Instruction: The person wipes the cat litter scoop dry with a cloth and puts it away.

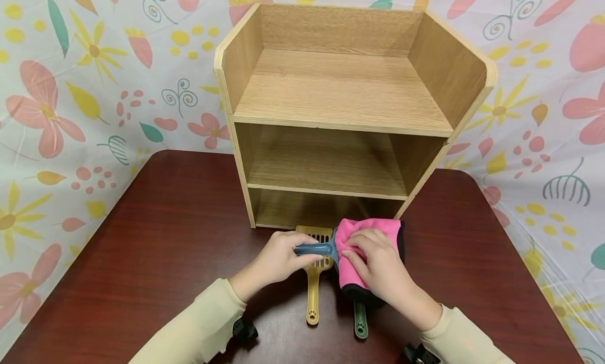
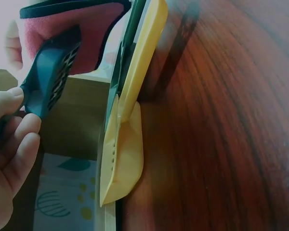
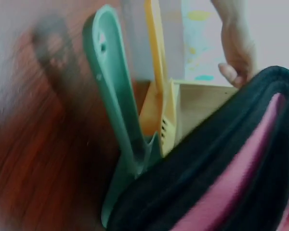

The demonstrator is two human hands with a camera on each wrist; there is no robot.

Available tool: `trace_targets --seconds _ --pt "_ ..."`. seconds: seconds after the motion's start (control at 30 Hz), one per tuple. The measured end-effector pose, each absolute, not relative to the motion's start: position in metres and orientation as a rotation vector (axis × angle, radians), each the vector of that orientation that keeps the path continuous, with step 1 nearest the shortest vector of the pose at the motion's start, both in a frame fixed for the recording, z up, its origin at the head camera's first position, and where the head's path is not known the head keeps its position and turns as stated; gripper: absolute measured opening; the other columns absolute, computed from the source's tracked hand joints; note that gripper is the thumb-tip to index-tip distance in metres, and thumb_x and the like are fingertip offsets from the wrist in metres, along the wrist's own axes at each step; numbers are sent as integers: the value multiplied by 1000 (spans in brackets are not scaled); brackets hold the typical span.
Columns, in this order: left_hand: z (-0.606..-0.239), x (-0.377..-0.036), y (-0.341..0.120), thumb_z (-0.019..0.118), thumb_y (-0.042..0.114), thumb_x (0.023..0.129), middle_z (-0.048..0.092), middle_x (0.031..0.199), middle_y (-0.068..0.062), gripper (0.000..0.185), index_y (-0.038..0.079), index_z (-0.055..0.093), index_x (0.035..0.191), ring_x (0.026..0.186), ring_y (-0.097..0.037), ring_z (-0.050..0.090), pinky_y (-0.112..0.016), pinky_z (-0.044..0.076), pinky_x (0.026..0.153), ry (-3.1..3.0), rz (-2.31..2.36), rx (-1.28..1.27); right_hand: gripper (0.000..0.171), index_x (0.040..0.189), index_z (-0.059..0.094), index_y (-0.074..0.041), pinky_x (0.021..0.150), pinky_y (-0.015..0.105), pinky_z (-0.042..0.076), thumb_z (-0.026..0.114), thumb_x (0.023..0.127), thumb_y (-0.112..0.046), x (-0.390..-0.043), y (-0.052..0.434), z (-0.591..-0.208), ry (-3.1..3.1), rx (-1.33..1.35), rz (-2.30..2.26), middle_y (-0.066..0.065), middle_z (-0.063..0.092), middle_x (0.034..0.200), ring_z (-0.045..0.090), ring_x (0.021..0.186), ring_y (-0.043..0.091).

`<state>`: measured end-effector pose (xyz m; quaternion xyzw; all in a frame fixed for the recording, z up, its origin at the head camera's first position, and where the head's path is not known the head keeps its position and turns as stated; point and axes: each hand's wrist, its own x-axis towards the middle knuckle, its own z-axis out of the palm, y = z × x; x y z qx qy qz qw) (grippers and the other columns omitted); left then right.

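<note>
The left hand (image 1: 279, 256) is curled round the handle of a blue scoop (image 1: 315, 248), holding it up sideways over the table (image 1: 142, 259). Its slotted head pokes into a pink cloth (image 1: 352, 248) with a black edge. The right hand (image 1: 375, 261) lies on top of that cloth, fingers bent over it and pressing it against the scoop's head. All this is near the front of the table, just before the bottom opening of a wooden shelf (image 1: 340, 106).

Two more scoops lie flat on the table under the hands: a yellow scoop (image 1: 313, 290) on the left, its slotted end nearly at the shelf, and a green scoop (image 1: 361, 319) on the right, mostly hidden by the cloth with only the handle end showing.

The blue scoop looks like thin, light plastic, stiff enough to hold by the handle alone, though smooth and likely a bit slippery. The handle is the sensible place to grip; the slotted head could flex or catch threads. The cloth looks soft and limp, so it will bunch and slide unless pinched or pressed flat.
</note>
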<state>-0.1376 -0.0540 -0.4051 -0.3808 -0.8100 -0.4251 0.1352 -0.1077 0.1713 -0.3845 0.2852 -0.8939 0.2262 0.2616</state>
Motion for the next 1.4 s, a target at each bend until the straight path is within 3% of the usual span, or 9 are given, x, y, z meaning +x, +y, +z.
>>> trace_targets --seconds 0.2,0.4,0.53,0.63,0.7,0.87,1.07,1.27,1.4 --pt "-409 -137 -58 77 16 78 73 83 -6 20 4 72 93 69 -7 64 -10 49 60 -2353 -1290 -1045 11 82 72 -8 83 38 42 77 74 -14 -113 173 -388 -2409 738 478 5 65 87 56 89 25" --pt "-409 -136 -62 79 15 75 73 83 -8 21 3 72 92 64 -7 62 -9 48 55 -2315 -1331 -979 19 96 74 -7 88 49 29 74 77 -10 -109 179 -394 -2471 524 784 22 50 119 40 111 38" --pt "-411 -135 -61 80 14 75 73 84 -9 22 4 72 93 66 -9 64 -9 49 57 -2259 -1327 -969 53 128 52 -4 96 51 27 74 79 -9 -109 184 -394 -2541 345 1095 26 34 136 28 125 40" --pt "-411 -133 -60 80 12 74 72 83 -9 23 3 72 93 67 -10 65 -9 49 58 -2203 -1330 -998 83 146 24 -7 97 47 34 74 81 -15 -111 188 -391 -2620 160 1328 23 31 142 33 126 35" --pt "-411 -132 -59 80 11 74 72 83 -10 23 3 71 94 67 -10 65 -10 50 59 -2170 -1335 -1019 90 149 15 -10 94 41 39 73 82 -19 -111 191 -389 -2657 37 1472 20 35 141 41 121 32" --pt "-409 -130 -55 81 10 72 72 82 -10 24 2 71 92 68 -12 67 -11 51 61 -2133 -1327 -1025 92 148 18 -14 84 30 45 76 79 -28 -112 191 -383 -2687 -129 1639 16 45 131 50 109 28" --pt "-407 -130 -51 82 11 70 72 80 -9 24 3 72 91 68 -13 67 -12 51 62 -2109 -1239 -1031 100 146 20 -11 81 39 45 80 72 -42 -115 189 -380 -2784 -143 1330 19 55 120 56 102 31" --pt "-407 -132 -53 83 12 70 73 80 -8 25 2 72 90 68 -11 67 -10 51 62 -2101 -1213 -1051 81 142 32 -8 81 41 47 76 78 -32 -116 194 -382 -2747 -85 1255 20 59 117 59 99 32" --pt "-404 -132 -56 81 14 72 72 80 -7 24 4 71 91 66 -9 65 -9 49 59 -2156 -1235 -1045 62 132 45 -7 75 35 48 74 81 -26 -116 197 -382 -2687 -61 1258 18 63 108 59 90 27"
